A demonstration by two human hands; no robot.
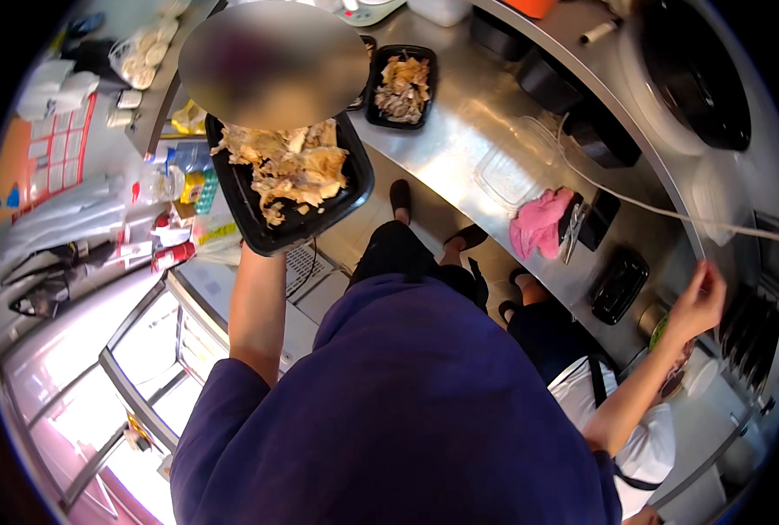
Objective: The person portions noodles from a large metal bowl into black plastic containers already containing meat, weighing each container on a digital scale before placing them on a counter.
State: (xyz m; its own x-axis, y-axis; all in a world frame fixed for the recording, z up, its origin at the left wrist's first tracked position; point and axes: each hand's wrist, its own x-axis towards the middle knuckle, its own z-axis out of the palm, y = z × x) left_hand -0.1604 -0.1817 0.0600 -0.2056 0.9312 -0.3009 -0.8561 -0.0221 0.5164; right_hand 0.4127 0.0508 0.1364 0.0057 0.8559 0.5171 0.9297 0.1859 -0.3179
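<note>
A black plastic tray (284,239) with torn pieces of browned cooked meat (304,167), seemingly chicken, is held up at the left. My left arm comes up beneath it, and the hand is hidden under the tray. My right hand (701,305) is raised at the far right with its fingers curled. I see nothing in it, though the fingertips are too blurred to settle this. Close by it are a stack of black trays (750,338) and a bowl with green food (658,331). A blurred oval covers the area above the held tray.
On the steel counter (451,154) stand another black tray of shredded meat (402,92), a clear plastic lid (504,174), a pink cloth (540,223), metal tongs (574,233) and a black container (619,285). A white cable (625,193) crosses above. A co-worker in white (648,436) stands close at the right.
</note>
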